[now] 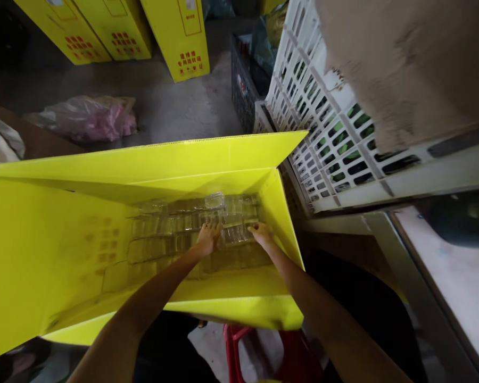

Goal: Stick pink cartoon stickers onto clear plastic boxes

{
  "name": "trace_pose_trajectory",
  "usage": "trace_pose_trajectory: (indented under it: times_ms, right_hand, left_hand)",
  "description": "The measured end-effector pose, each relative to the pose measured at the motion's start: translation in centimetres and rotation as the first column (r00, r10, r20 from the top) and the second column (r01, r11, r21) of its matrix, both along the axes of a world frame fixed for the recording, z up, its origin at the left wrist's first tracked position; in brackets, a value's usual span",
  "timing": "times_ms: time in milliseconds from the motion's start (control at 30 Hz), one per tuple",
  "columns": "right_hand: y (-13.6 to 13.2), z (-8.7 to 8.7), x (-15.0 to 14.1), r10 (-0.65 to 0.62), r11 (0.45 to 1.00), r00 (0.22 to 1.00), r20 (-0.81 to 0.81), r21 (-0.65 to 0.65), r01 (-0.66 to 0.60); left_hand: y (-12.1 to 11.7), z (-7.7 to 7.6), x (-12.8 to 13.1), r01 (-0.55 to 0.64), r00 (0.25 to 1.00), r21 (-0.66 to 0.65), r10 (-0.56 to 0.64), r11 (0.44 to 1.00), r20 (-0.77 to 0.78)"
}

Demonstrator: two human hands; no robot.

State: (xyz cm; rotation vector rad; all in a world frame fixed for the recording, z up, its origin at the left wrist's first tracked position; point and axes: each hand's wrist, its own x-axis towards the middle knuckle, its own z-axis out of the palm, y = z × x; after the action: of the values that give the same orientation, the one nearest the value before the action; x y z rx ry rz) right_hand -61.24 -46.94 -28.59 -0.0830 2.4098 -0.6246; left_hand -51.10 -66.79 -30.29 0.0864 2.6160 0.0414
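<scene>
Two bare hands, head view: both reach down into a yellow box [171, 159], forearms rising from the lower edge of the frame; left hand [208, 239] just below the centre, right hand [260, 232] a little to the right of it, the two apart
Grip of the left hand: fingers bent over the left end of a clear plastic stack [236, 234]; whether they are clamped on it I cannot tell
Grip of the right hand: fingertips drawn together at the right end of the same stack; a firm hold on it I cannot tell
Clear stack: between the hands, right of the frame's centre, inside the box; it lies on its side, among other clear containers [155, 226] packed in rows to the left, above and below
Raised clear piece [214, 200]: just above the left hand, standing a little proud of its row
Yellow box: across the left and middle of the frame, top open, flaps spread; faint red print on the inside at left
Upper left: yellow cartons [122, 32] with red characters, standing on the grey floor [183, 109]; below them a crumpled plastic bag [107, 119], partly pink
Upper right: a white slatted crate [311, 106], green things showing through its slots, a brown sheet [415, 69] over it; a dark crate [243, 90] beside it
Lower right: a pale counter [455, 266] with a metal edge
Bottom middle: a red plastic stool [232, 351], partly hidden
</scene>
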Motion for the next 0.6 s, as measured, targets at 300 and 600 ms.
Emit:
trace_pose_trajectory:
  times_ms: [300, 600]
  right_hand:
    - [6.9, 26.1, 5.9, -0.129, 0.976, 0.881, -0.456, -0.213, 0.032]
    - [34.8, 41.3, 14.2, -0.505, 0.863, 0.615, -0.606, -0.344, 0.370]
  left_hand:
    - [2.5, 27.0, 3.2, 0.081, 0.832, -0.039, -0.090, 0.996, -0.547]
    - [27.5, 39.6, 0.6, 0.597, 0.679, 0.196, -0.359, 0.778, -0.641]
